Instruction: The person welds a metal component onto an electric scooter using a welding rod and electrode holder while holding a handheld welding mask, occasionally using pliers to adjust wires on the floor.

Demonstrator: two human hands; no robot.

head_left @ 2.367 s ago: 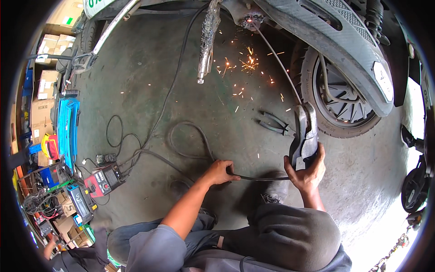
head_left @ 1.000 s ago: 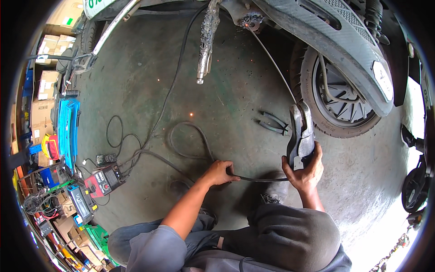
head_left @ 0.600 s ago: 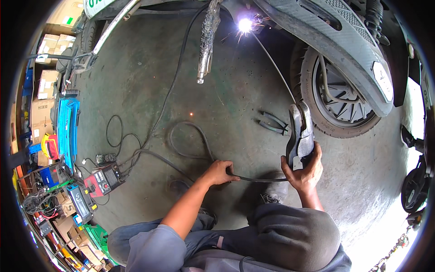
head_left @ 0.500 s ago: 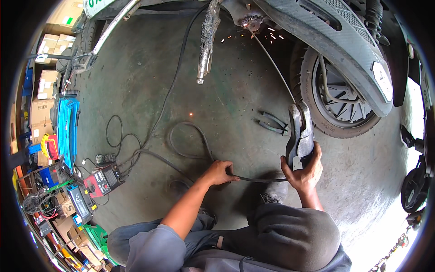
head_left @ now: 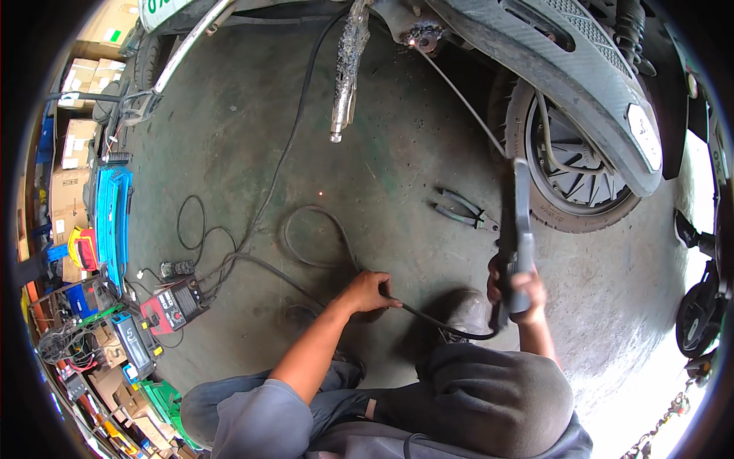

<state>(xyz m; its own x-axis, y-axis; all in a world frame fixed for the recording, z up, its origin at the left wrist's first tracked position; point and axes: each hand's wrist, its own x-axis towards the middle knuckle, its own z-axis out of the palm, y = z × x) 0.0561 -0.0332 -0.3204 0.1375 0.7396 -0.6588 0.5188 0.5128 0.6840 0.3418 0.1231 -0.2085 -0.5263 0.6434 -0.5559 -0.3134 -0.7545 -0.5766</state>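
Observation:
My right hand [head_left: 527, 297] is wrapped round a dark welding electrode holder [head_left: 521, 222], slightly blurred by motion. A thin welding electrode [head_left: 464, 101] runs from its jaws up and left. The rod's far tip meets a rusty metal bracket [head_left: 425, 40] under a scooter, with a small glow there. My left hand [head_left: 365, 291] pinches the black welding cable [head_left: 432, 317], which leads to the holder's lower end. On the floor left of the holder lie dark pliers [head_left: 462, 210], their handles apart. Higher up, a spatter-crusted clamp [head_left: 348, 73] hangs with a cable at its top.
The scooter's wheel [head_left: 543, 145] and grey side panel [head_left: 558, 80] stand at upper right. A red-and-black welding machine [head_left: 177, 306] sits at left, with looped cables [head_left: 287, 229] across the floor. Shelves with cardboard boxes [head_left: 74, 145] and a blue case [head_left: 113, 222] line the left edge.
My right hand has turned the holder and shifted slightly right, its lower end swinging down with the cable. Sparks at the bracket have mostly faded. My left hand has barely moved.

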